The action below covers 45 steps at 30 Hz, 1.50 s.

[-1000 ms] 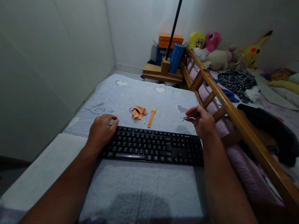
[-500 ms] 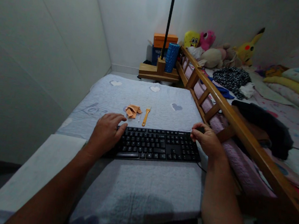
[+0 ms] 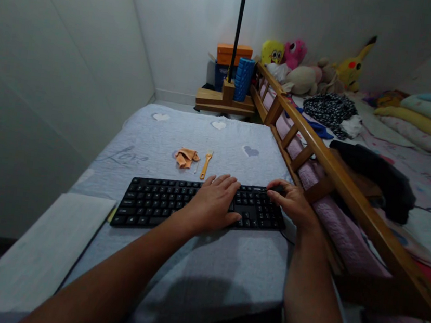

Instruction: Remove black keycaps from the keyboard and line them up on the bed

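Note:
A black keyboard [image 3: 148,200] lies across the cloth-covered surface in front of me. Spread over its middle-right keys is my left hand [image 3: 215,203], palm down with the fingers stretched out. My right hand [image 3: 291,199] is closed around a small black-handled tool [image 3: 277,189] above the keyboard's upper right corner. A thin shaft seems to point left from it, though its exact kind is too dark to tell. Behind the keyboard lie a crumpled orange cloth [image 3: 186,158], a cotton swab [image 3: 196,167] and a small brush with a yellow handle [image 3: 205,165].
A white sheet-like pad [image 3: 39,250] rests at the front left. Along the right runs a wooden bed rail [image 3: 319,145], with bedding and plush toys [image 3: 302,80] beyond. A wooden stand with a black pole [image 3: 237,33] and a blue roller [image 3: 243,79] are at the back.
My left hand has moved right, from the keyboard's left end onto its middle-right keys. My right hand stays by the upper right corner, its tool now tilted over the keys.

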Each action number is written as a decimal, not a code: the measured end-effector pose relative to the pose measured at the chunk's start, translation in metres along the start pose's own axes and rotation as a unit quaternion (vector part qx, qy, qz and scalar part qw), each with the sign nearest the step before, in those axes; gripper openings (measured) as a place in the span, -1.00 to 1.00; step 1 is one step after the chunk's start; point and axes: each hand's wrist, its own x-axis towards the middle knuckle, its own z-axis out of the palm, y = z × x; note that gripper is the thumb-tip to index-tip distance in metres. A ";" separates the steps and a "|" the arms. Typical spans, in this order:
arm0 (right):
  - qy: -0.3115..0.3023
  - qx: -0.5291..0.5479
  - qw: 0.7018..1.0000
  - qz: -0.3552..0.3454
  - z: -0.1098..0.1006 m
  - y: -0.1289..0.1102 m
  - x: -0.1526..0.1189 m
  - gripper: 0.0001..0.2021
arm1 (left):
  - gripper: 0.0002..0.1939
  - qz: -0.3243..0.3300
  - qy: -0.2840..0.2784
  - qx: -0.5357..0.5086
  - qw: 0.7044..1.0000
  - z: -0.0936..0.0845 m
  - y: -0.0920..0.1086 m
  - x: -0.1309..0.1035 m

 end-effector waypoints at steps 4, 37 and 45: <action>-0.011 -0.003 1.000 -0.006 0.000 0.002 0.000 -0.79 | -0.15 -0.010 -0.027 -0.013 1.000 0.014 0.002 0.020; 0.032 -0.139 0.987 -0.069 0.021 -0.010 -0.002 -0.92 | 0.11 -0.013 -0.031 -0.046 0.998 0.039 0.004 0.025; 0.052 -0.158 0.982 -0.085 0.019 -0.011 -0.002 -0.93 | 0.23 -0.002 -0.054 -0.023 0.998 0.036 0.006 0.024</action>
